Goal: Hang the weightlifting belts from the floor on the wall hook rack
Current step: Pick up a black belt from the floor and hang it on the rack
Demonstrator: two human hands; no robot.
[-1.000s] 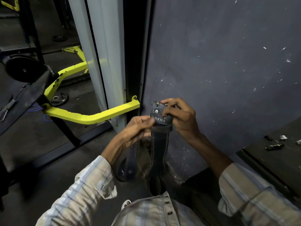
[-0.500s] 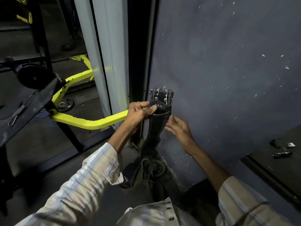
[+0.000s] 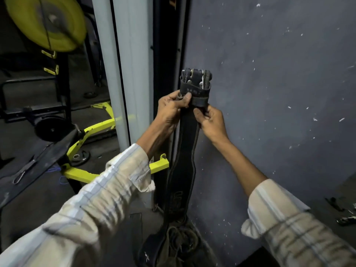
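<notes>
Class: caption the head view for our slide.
Both hands, left and right, grip a black belt against the wall.

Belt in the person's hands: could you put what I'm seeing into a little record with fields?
item: black leather belt, buckle end up
left hand: grips the belt below the buckle
right hand: fingers pinch the strap just under it
lower end: hangs down to a dark pile on the floor
backdrop: dark wall
hook rack: not in view
</notes>
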